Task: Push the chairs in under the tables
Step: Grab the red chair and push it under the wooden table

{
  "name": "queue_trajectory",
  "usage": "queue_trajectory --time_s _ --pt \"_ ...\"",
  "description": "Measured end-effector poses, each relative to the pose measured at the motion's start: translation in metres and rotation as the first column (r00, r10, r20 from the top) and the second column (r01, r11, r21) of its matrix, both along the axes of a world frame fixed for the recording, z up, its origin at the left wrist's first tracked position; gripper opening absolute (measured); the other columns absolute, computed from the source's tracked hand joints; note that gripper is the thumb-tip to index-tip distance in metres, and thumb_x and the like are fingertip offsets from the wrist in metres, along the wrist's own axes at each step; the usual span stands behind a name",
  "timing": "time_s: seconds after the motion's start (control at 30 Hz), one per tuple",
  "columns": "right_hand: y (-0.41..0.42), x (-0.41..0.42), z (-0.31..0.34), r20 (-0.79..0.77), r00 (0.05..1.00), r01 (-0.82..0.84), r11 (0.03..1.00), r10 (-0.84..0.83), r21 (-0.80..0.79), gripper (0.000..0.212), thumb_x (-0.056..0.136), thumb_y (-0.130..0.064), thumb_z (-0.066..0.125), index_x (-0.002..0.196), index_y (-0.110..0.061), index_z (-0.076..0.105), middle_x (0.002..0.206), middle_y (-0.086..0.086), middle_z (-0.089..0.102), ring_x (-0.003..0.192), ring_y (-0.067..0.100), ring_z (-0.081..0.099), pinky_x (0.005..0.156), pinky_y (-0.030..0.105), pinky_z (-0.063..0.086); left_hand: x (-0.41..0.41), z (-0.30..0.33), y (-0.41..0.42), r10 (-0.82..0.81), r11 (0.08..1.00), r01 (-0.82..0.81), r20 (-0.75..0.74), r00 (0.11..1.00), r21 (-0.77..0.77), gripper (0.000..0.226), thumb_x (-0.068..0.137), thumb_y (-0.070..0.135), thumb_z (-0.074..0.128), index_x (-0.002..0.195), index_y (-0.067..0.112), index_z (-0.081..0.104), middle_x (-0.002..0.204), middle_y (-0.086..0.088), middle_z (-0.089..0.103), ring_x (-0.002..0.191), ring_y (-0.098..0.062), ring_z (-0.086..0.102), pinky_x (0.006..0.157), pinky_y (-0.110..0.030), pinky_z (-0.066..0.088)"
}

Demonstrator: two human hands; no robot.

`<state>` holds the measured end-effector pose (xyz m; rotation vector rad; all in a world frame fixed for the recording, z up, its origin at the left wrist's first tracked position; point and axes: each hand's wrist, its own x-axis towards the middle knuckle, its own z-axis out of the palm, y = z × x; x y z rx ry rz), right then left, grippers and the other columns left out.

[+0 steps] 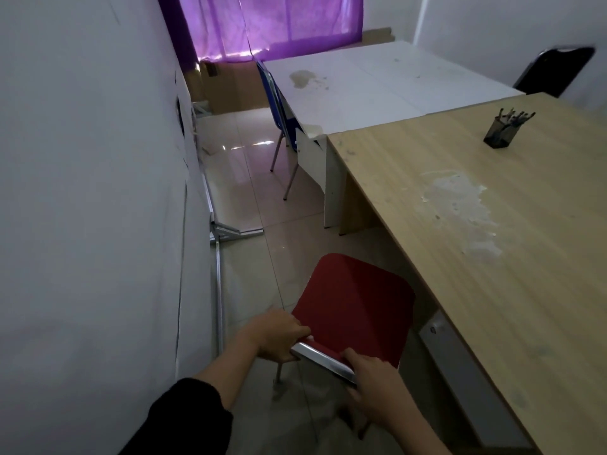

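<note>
A red chair (354, 303) stands on the tiled floor just left of the wooden table (476, 224), its seat partly out from the table's edge. My left hand (279, 336) grips the left end of its chrome back rail. My right hand (374, 385) holds the right end of the same rail. Farther back, a blue chair (279, 106) sits tucked against the white table (377, 83). A black chair (555, 72) stands at the far right behind the tables.
A white wall (92, 192) runs close along the left, with a metal frame (218, 274) leaning at its foot. A pen holder (502, 133) stands on the wooden table. Purple curtain (272, 24) and cardboard boxes (236, 90) close the far end of the narrow aisle.
</note>
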<state>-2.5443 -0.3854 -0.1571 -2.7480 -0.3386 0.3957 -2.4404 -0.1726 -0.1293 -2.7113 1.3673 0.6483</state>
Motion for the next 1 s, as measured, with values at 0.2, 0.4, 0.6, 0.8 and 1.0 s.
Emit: queue_trajectory --time_s 0.2,0.4,0.6,0.8,1.0 --pt "-0.035 0.127 0.019 0.062 0.992 0.105 0.994 -0.106 0.014 0.033 0.081 -0.046 0.051 0.111 -0.033 0.047 0.098 -0.004 0.068 0.089 0.022 0.064 0.071 0.036 0.05 0.137 0.019 -0.037 -0.027 1.0 0.028 0.101 0.995 -0.011 0.024 0.082 0.035 0.061 0.097 0.016 0.06 0.093 -0.007 0.068 0.081 -0.028 0.063 0.066 -0.037 0.052" --pt "-0.029 0.206 0.015 0.052 0.992 0.117 0.993 -0.116 -0.004 0.041 0.083 -0.038 0.05 0.123 -0.033 0.045 0.102 -0.003 0.067 0.09 0.02 0.064 0.074 0.034 0.05 0.229 0.006 -0.041 -0.05 0.998 0.053 0.136 0.989 -0.016 0.024 0.088 0.042 0.052 0.094 0.02 0.059 0.09 -0.005 0.069 0.079 -0.026 0.065 0.079 -0.044 0.052" --pt "-0.022 0.26 -0.003 -0.034 0.976 0.213 0.977 -0.213 -0.002 0.04 0.082 -0.042 0.054 0.12 -0.034 0.046 0.104 -0.004 0.066 0.092 0.018 0.063 0.074 0.033 0.048 0.293 -0.014 -0.044 -0.15 0.989 0.149 0.156 0.976 0.017 0.031 0.089 0.038 0.05 0.113 0.02 0.058 0.096 -0.008 0.069 0.087 -0.029 0.065 0.093 -0.052 0.044" --pt "0.003 0.335 -0.009 -0.065 0.914 0.399 0.916 -0.4 -0.03 0.042 0.084 -0.039 0.059 0.123 -0.033 0.045 0.111 -0.006 0.064 0.095 0.015 0.062 0.08 0.03 0.051 0.394 -0.016 -0.045 -0.282 0.958 0.288 0.165 0.945 -0.012 0.023 0.09 0.034 0.053 0.105 0.017 0.058 0.088 -0.01 0.068 0.081 -0.029 0.064 0.091 -0.051 0.045" --pt "0.046 0.399 -0.009 -0.121 0.82 0.556 0.829 -0.559 -0.062 0.045 0.083 -0.041 0.059 0.124 -0.033 0.042 0.118 -0.006 0.061 0.102 0.016 0.06 0.087 0.032 0.049 0.476 -0.002 -0.031 -0.431 0.897 0.438 0.105 0.896 -0.057 0.02 0.09 0.032 0.054 0.1 0.015 0.058 0.085 -0.011 0.067 0.075 -0.029 0.063 0.068 -0.033 0.046"
